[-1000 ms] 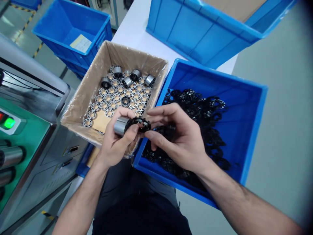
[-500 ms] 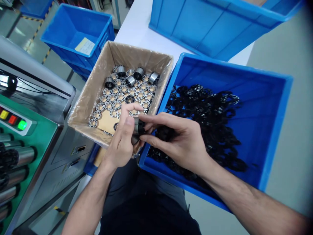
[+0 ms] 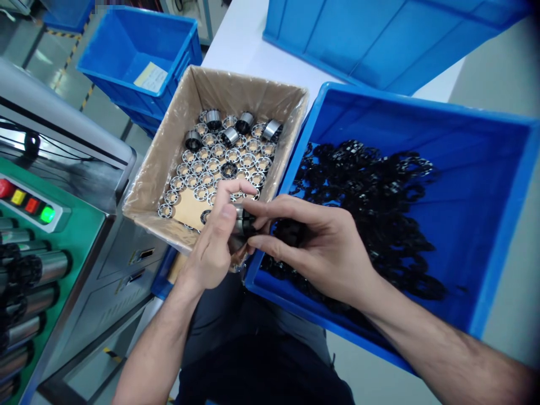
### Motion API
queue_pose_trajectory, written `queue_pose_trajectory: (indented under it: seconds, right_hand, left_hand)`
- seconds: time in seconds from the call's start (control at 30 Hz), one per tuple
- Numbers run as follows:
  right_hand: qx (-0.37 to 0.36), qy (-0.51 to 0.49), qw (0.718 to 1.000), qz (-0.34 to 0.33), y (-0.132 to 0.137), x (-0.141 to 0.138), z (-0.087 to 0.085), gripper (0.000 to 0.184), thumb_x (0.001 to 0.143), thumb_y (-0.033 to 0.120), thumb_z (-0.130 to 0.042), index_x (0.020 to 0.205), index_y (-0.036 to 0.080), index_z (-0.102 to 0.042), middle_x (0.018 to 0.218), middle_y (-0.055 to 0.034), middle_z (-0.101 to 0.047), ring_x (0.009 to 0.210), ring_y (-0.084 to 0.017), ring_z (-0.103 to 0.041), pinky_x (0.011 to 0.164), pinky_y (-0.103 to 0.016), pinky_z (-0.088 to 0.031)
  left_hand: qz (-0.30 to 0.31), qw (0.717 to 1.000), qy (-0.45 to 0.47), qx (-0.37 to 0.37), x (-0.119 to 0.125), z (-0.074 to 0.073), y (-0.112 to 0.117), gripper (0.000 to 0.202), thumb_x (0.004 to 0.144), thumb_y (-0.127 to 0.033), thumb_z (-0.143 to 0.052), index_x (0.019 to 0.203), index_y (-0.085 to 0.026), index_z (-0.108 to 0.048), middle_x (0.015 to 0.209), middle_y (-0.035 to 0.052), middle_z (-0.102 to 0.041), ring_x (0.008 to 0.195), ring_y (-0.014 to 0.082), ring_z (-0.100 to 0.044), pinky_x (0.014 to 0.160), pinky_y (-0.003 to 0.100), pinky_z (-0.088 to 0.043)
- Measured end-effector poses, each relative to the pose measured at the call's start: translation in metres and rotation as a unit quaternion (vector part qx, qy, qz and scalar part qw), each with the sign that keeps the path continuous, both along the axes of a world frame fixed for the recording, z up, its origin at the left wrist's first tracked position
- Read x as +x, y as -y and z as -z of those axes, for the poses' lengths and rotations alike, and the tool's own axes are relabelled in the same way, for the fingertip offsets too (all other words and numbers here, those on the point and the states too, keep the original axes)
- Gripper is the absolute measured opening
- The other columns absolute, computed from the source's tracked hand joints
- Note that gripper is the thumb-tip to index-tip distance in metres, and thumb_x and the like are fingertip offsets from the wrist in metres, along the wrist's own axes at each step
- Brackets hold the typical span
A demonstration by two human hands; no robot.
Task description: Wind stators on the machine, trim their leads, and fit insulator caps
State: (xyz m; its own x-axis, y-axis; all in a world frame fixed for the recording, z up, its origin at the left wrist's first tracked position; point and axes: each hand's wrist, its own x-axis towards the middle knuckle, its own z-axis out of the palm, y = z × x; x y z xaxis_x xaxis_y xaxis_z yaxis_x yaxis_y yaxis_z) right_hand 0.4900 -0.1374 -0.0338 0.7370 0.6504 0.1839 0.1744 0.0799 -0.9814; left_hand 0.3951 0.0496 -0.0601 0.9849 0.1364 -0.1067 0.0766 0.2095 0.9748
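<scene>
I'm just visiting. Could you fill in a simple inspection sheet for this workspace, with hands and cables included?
Surface: white tabletop, with a large blue crate on it.
Work items: silver-and-black cylinder in hand; silver ring-shaped pieces and several cylinders in the lined cardboard box; dark parts heaped in the blue bin.
Clutter: paper slip inside the far-left crate.
Hands: left hand around the cylinder, right hand with fingertips at its black end.
Cables: dark cables at the left-hand machine.
Surroundings: button panel with green lit; striped floor tape.
</scene>
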Motion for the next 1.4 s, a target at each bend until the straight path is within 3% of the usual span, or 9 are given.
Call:
queue_pose_trajectory:
  seconds: [0.17, 0.43, 0.6, 0.73, 0.83, 0.93, 1.1, 1.27, 1.4]
  right_hand:
    - [0.024, 0.009, 1.000, -0.017, 0.003, 0.004, -0.002, 0.044, 0.098, 0.010, -0.098, 0.138, 0.031, -0.097, 0.103, -0.0022, -0.090, 0.093, -0.019, -0.085, 0.092, -0.035, -0.074]
    - [0.019, -0.019, 0.999, -0.042, 0.003, 0.012, -0.001, 0.033, 0.099, 0.018, -0.101, 0.130, 0.029, -0.098, 0.100, -0.0026, -0.090, 0.090, -0.020, -0.084, 0.091, -0.037, -0.073]
    - [0.031, -0.105, 0.992, -0.060, 0.007, 0.017, -0.006, 0.035, 0.102, 0.025, -0.099, 0.137, 0.028, -0.092, 0.097, 0.0000, -0.085, 0.081, -0.017, -0.082, 0.077, -0.032, -0.072]
    - [0.050, -0.243, 0.968, -0.036, 0.012, 0.018, -0.007, 0.027, 0.118, 0.048, -0.081, 0.139, 0.030, -0.078, 0.079, 0.0059, -0.070, 0.045, -0.012, -0.057, 0.039, -0.026, -0.046]
    - [0.035, -0.241, 0.970, -0.011, 0.011, 0.014, -0.002, 0.035, 0.119, 0.065, -0.076, 0.126, 0.031, -0.072, 0.071, 0.0088, -0.053, 0.043, -0.009, -0.038, 0.035, -0.023, -0.029]
    - [0.018, -0.201, 0.979, -0.006, 0.007, 0.010, 0.001, 0.044, 0.117, 0.072, -0.077, 0.115, 0.030, -0.067, 0.085, 0.0044, -0.056, 0.061, -0.011, -0.047, 0.046, -0.021, -0.040]
    - [0.021, -0.205, 0.977, -0.060, 0.004, 0.008, 0.001, 0.035, 0.121, 0.061, -0.074, 0.121, 0.027, -0.070, 0.099, 0.0007, -0.065, 0.076, -0.013, -0.059, 0.062, -0.022, -0.057]
    - [0.026, -0.253, 0.962, -0.095, 0.007, 0.014, 0.000, 0.036, 0.119, 0.056, -0.081, 0.139, 0.026, -0.075, 0.093, 0.0005, -0.077, 0.068, -0.015, -0.071, 0.057, -0.027, -0.060]
    - [-0.009, -0.231, 0.971, -0.052, 0.008, 0.020, -0.003, 0.036, 0.105, 0.051, -0.100, 0.125, 0.024, -0.087, 0.073, 0.0040, -0.073, 0.053, -0.012, -0.063, 0.044, -0.024, -0.047]
  left_hand:
    - [0.061, 0.995, -0.046, -0.064, -0.003, -0.002, -0.004, 0.048, 0.123, -0.075, -0.055, 0.154, -0.038, -0.053, 0.090, -0.0018, -0.055, 0.062, 0.0173, -0.058, 0.052, 0.029, -0.047]
    - [0.093, 0.995, -0.033, -0.033, -0.005, -0.002, -0.007, 0.053, 0.124, -0.077, -0.052, 0.160, -0.039, -0.052, 0.094, 0.0003, -0.064, 0.060, 0.0163, -0.060, 0.051, 0.029, -0.049]
    - [0.038, 0.999, 0.001, 0.006, 0.006, -0.003, -0.006, 0.056, 0.118, -0.082, -0.064, 0.130, -0.028, -0.074, 0.089, 0.0017, -0.074, 0.062, 0.0164, -0.068, 0.053, 0.028, -0.053]
    - [-0.096, 0.993, 0.058, -0.025, 0.021, -0.005, -0.003, 0.068, 0.110, -0.085, -0.075, 0.087, -0.023, -0.056, 0.096, 0.0063, -0.087, 0.063, 0.0155, -0.077, 0.043, 0.021, -0.042]
    - [-0.086, 0.996, 0.021, 0.018, 0.023, -0.009, -0.002, 0.050, 0.109, -0.069, -0.083, 0.096, -0.025, -0.063, 0.084, 0.0011, -0.085, 0.053, 0.0148, -0.072, 0.042, 0.022, -0.042]
    - [-0.036, 0.989, 0.059, 0.133, 0.018, -0.012, 0.002, 0.026, 0.104, -0.047, -0.096, 0.111, -0.025, -0.082, 0.077, -0.0032, -0.079, 0.056, 0.0130, -0.067, 0.054, 0.026, -0.051]
    - [-0.039, 0.965, 0.124, 0.228, 0.013, -0.017, 0.010, 0.026, 0.090, -0.021, -0.105, 0.103, -0.025, -0.083, 0.089, -0.0043, -0.083, 0.074, 0.0124, -0.073, 0.071, 0.026, -0.058]
    - [-0.091, 0.966, 0.111, 0.215, 0.012, -0.017, 0.007, 0.015, 0.100, -0.028, -0.091, 0.096, -0.024, -0.077, 0.082, -0.0024, -0.077, 0.066, 0.0134, -0.063, 0.060, 0.028, -0.050]
    - [-0.061, 0.977, 0.095, 0.182, 0.014, -0.013, -0.002, 0.024, 0.096, -0.035, -0.092, 0.090, -0.024, -0.072, 0.079, -0.0025, -0.067, 0.067, 0.0149, -0.059, 0.061, 0.029, -0.051]
